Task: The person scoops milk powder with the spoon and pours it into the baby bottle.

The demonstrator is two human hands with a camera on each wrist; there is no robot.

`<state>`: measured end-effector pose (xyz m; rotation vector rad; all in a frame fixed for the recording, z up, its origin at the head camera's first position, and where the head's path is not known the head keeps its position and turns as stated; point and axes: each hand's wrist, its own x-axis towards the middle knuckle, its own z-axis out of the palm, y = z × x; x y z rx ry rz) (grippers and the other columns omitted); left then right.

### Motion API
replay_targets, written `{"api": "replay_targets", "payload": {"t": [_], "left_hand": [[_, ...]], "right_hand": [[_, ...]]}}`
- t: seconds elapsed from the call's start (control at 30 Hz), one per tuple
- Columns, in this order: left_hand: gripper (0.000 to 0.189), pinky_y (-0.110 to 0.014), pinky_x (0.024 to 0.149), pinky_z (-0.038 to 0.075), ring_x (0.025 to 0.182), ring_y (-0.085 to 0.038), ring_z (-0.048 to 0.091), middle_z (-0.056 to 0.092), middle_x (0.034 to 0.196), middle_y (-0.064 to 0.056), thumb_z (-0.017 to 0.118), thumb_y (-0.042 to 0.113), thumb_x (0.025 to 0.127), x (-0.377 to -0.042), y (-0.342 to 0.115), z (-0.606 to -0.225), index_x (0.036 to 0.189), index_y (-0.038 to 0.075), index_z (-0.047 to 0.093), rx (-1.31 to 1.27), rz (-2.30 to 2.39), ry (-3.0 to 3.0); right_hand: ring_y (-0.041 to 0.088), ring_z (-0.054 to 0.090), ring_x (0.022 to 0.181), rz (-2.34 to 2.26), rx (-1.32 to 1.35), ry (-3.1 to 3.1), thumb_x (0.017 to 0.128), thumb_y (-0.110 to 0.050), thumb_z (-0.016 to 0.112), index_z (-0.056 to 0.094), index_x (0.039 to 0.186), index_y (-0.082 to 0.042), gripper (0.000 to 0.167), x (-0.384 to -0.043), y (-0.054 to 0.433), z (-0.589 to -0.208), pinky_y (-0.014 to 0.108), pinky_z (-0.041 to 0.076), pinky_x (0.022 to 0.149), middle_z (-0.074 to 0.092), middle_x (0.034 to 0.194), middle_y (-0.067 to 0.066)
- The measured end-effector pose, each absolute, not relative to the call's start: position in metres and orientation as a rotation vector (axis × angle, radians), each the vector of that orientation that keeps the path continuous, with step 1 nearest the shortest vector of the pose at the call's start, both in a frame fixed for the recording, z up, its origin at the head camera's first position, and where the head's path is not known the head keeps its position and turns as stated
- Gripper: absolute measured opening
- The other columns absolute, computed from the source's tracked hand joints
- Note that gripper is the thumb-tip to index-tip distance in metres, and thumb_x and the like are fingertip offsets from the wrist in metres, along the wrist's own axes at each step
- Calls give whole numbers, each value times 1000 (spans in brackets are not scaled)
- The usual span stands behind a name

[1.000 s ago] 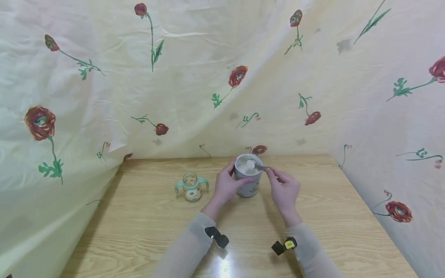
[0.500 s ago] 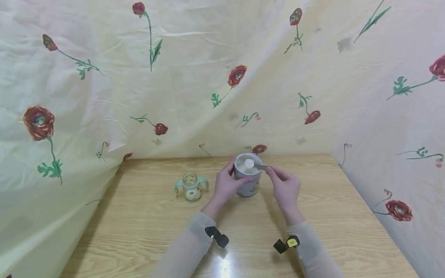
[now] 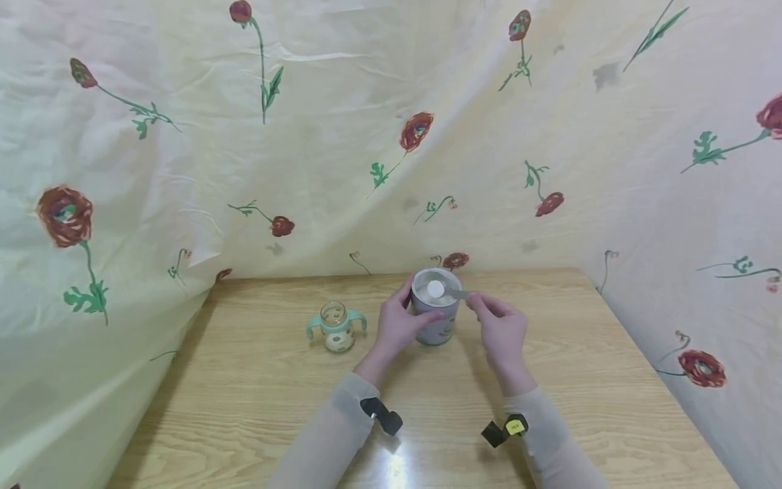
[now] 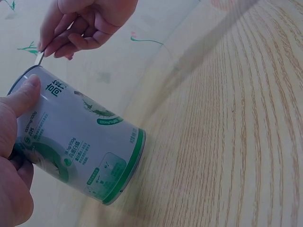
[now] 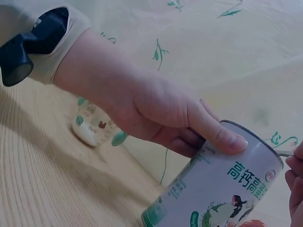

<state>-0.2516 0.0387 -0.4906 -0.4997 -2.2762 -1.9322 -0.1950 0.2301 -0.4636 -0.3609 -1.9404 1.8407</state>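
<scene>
Tin: one, uncovered, just right of centre in the head view, below mid-height; roughly upright. No lid seen.

Scoop: one; bowl over the tin's mouth, within the rim's outline. Bowl face reads white, judged to be a load of powder; fill level cannot be told.

Left grip: wrapped about the tin's side, thumb across the front near the rim. Right grip: pinching the scoop's handle, right of the tin. Two hands in all.

Progress (judged): tin uncovered, scoop apparently loaded. Outstanding: the scoop is not clear of the tin, and its load has been delivered nowhere outside it.

Bottle: one, left of centre in the head view, upright, mouth uncapped, two teal handles. Contents uncertain; the printed wall confuses the reading.

Wrist devices: two, black, one per sleeve; sleeves, two. Bench: one, wood-grained, across the lower frame. Flowered cloth fills the upper frame; number of pieces cannot be told.
</scene>
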Motion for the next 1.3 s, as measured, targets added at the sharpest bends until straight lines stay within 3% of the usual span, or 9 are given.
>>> {"api": "replay_targets", "payload": {"t": [0.37,0.63,1.07,1.3], "left_hand": [[103,-37,121,42,148,-28,48,48,162,-12,98,24,79,-251,38,-489,163,6,42,-493,-1916,-2304],[103,-36,121,41,148,-27,48,49,162,-10,98,23,78,-252,40,-488,163,8,43,-465,-1934,-2310],[103,-44,123,39,151,-32,44,43,167,-11,96,27,82,-248,33,-482,166,7,38,-502,-1835,-2397],[109,-50,123,39,152,-38,41,32,172,-13,95,32,84,-243,22,-474,168,7,31,-525,-1721,-2490]], "right_hand": [[11,73,98,1908,-382,-1914,101,-31,79,79,118,-1,34,-198,231,-469,23,56,82,81,97,-8],[8,74,96,2265,-517,-1719,100,-25,81,78,108,-13,15,-199,232,-464,20,60,87,80,91,-8],[10,72,107,2290,-487,-1747,101,-29,79,71,127,-4,36,-196,226,-460,20,58,96,80,99,-8],[11,73,103,2239,-432,-1735,100,-26,80,76,112,-9,22,-197,221,-462,21,58,94,80,95,-7]]}}
